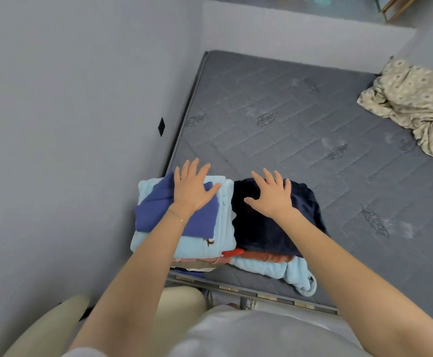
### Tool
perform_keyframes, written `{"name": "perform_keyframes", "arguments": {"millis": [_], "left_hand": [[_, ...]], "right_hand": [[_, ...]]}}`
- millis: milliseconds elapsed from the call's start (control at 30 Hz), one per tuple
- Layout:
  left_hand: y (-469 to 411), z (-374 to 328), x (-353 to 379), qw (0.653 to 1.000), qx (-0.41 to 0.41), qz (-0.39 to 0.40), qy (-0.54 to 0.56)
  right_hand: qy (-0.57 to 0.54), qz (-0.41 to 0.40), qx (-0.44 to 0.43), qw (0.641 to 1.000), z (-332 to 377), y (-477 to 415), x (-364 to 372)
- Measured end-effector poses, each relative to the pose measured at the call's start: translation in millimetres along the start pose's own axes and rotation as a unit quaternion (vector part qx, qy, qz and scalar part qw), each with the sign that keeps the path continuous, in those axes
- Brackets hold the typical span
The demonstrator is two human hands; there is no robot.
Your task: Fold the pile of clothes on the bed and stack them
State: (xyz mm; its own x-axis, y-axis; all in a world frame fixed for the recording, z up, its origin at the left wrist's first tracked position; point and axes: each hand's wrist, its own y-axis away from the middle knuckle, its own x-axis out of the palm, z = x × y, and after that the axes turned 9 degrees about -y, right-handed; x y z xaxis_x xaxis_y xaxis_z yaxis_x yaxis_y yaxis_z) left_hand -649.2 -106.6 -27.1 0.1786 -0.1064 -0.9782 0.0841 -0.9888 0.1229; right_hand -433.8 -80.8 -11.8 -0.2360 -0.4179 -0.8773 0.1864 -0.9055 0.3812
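Two stacks of folded clothes stand side by side at the near left corner of the grey mattress (300,130). The left stack has a folded blue garment (156,207) on top of a light blue fleece piece (192,248). My left hand (191,189) lies flat on that blue garment, fingers spread. The right stack is topped by a dark navy plush garment (266,228), with rust-red (269,257) and light blue (287,271) pieces under it. My right hand (272,194) rests flat on the navy garment, fingers spread and straight.
A crumpled beige patterned sheet (413,104) lies at the mattress's far right. A grey wall (68,124) runs close along the left side of the bed. The bed frame edge (261,295) is just in front of my body.
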Motion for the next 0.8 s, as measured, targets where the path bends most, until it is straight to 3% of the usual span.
{"name": "perform_keyframes", "arguments": {"millis": [200, 433, 800], "left_hand": [[-22, -54, 4, 0.997, 0.038, 0.044, -0.042], [-16, -85, 13, 0.991, 0.032, 0.096, -0.083], [-12, -89, 7, 0.990, 0.026, 0.086, -0.108]], "right_hand": [[-0.005, 0.015, 0.047, 0.999, -28, 2, -21], [0.023, 0.028, 0.042, 0.998, -39, 6, -25], [0.039, 0.036, 0.028, 0.998, -50, 5, -36]]}}
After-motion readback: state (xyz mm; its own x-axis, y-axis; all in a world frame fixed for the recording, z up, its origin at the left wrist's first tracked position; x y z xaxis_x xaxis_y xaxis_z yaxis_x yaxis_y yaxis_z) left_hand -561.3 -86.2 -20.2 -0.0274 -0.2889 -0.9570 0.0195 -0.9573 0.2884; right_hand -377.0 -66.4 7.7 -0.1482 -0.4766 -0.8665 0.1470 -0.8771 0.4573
